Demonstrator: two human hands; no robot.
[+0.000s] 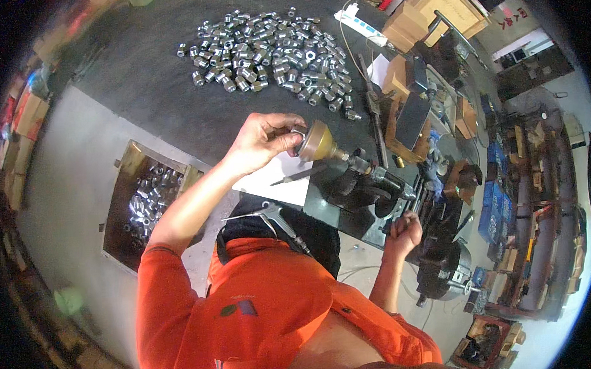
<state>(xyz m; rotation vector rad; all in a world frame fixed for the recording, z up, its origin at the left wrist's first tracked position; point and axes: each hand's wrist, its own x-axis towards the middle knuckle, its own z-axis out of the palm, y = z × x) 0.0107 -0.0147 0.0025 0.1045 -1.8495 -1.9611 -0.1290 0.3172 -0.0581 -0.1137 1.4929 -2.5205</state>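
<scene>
Orange short-sleeved clothing covers the wearer's torso closest to the camera, with a metal air gun lying across the lap. To the left, an open wooden box holds a jumble of shiny metal fittings. Blue bins line the far right; their contents are too small to identify. More fittings, short, smooth and partly hexagonal, heap on the dark, matte surface. Above a white sheet, the left hand pinches one metal fitting at the wide end of a yellowish-brown cone on a dark metal machine. The right hand's fingers curl beside the machine; whether they grip anything cannot be told.
</scene>
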